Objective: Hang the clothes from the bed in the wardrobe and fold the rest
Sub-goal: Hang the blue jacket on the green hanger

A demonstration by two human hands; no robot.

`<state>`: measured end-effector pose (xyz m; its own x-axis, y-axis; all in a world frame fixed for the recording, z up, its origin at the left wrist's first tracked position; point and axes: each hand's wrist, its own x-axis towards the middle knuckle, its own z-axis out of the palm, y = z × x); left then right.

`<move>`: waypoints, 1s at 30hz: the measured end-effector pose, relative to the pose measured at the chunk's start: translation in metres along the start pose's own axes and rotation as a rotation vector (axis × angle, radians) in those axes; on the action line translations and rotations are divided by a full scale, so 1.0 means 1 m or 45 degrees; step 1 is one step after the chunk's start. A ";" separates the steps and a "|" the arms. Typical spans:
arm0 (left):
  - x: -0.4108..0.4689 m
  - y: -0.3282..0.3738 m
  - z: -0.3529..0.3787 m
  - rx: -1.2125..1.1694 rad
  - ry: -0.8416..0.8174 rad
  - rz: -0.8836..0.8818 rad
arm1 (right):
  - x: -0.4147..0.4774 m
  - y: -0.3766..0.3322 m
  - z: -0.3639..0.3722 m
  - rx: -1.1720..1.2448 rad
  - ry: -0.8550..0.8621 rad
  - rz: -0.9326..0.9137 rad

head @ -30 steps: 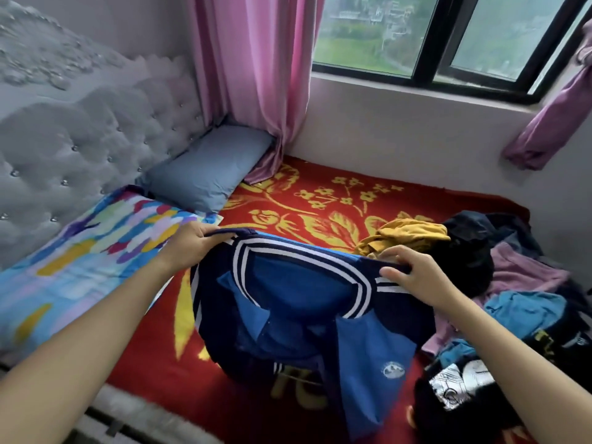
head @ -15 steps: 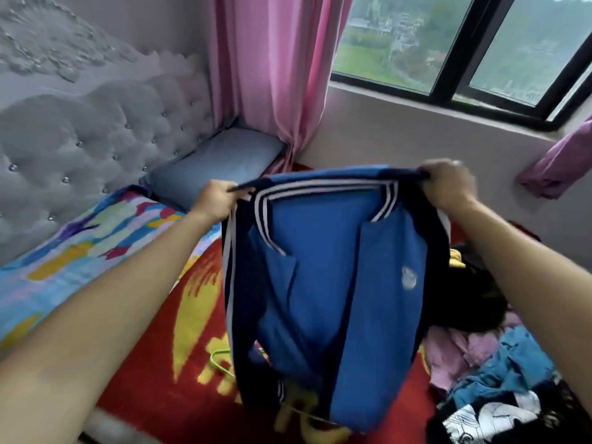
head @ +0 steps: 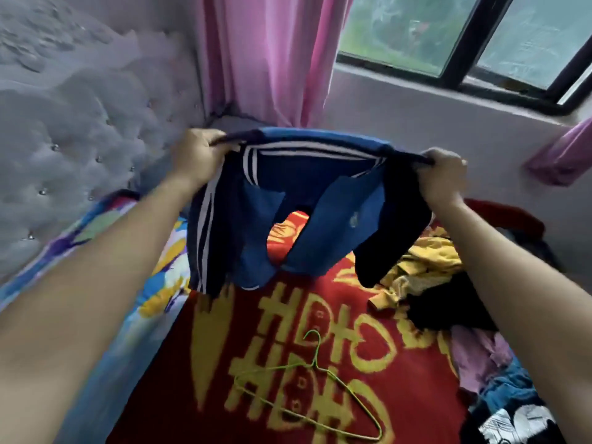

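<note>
Tufted headboard (head: 64, 139): 1, grey, padded, studded with small shiny buttons. Below it lies 1 multicoloured patterned cover (head: 153, 283), soft and smooth.

Left hand (head: 197, 157): fingers clamped on the left shoulder of the jacket (head: 320, 187).

Curtains: 2 pink ones, thin cloth; the long curtain (head: 266, 59) hangs in folds in the corner, the bunched curtain (head: 560, 155) sits at the far right.

Jacket: 1, held up in the air above the bed, stretched between both hands, front open. Body mid-blue, sleeves navy, white stripes along the left sleeve and collar line; stripe count is unclear. 1 small pale badge (head: 354, 219) on the right front panel.

Blanket (head: 362, 315): 1, red, towelling-like, with yellow woven figures.

Hanger (head: 307, 389): 1, thin green wire, triangular with a hook, lying flat on the blanket, below the jacket and apart from it.

Right hand (head: 443, 177): fingers clamped on the right shoulder of the jacket.

Clothes pile (head: 426, 274): 1 crumpled heap on the bed's right side; yellow, black, pink, blue and printed cloth; garment count cannot be told.

Window (head: 464, 36): 1, dark frame.
</note>
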<state>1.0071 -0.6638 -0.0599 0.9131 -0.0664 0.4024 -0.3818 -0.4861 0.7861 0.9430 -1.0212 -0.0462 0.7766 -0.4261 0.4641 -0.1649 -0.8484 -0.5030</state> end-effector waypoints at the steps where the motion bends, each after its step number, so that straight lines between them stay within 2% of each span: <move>1: -0.019 -0.032 0.013 0.037 -0.089 -0.099 | -0.017 0.011 0.022 -0.029 -0.129 0.066; 4: -0.087 -0.127 0.045 0.071 -0.314 -0.469 | -0.081 0.039 0.090 -0.070 -0.502 0.277; 7: -0.149 -0.194 0.055 0.106 -0.450 -0.773 | -0.144 0.061 0.138 -0.126 -0.804 0.394; 11: -0.208 -0.242 0.050 0.211 -0.601 -0.926 | -0.206 0.078 0.166 -0.278 -1.142 0.453; 15: -0.226 -0.256 0.045 0.254 -0.649 -0.954 | -0.218 0.079 0.177 -0.440 -1.436 0.362; 16: -0.224 -0.258 0.046 0.229 -0.627 -0.938 | -0.213 0.077 0.180 -0.452 -1.402 0.343; 18: -0.212 -0.252 0.048 0.167 -0.552 -0.902 | -0.197 0.069 0.187 -0.416 -1.061 0.335; 20: -0.195 -0.239 0.054 0.134 -0.445 -0.875 | -0.177 0.059 0.195 -0.367 -0.659 0.452; 21: -0.187 -0.234 0.057 0.126 -0.384 -0.872 | -0.169 0.057 0.200 -0.326 -0.603 0.547; 23: -0.175 -0.228 0.064 0.123 -0.285 -0.906 | -0.164 0.061 0.211 -0.248 -0.694 0.725; 27: -0.187 -0.232 0.080 0.229 -0.228 -0.990 | -0.211 0.104 0.230 -0.337 -0.952 0.744; 30: -0.227 -0.246 0.095 0.376 -0.225 -1.056 | -0.272 0.153 0.241 -0.362 -1.153 0.856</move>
<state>0.9075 -0.6121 -0.3890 0.8971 0.2843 -0.3382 0.4402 -0.6404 0.6293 0.8528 -0.9593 -0.4248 0.6125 -0.5342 -0.5827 -0.7500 -0.6256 -0.2148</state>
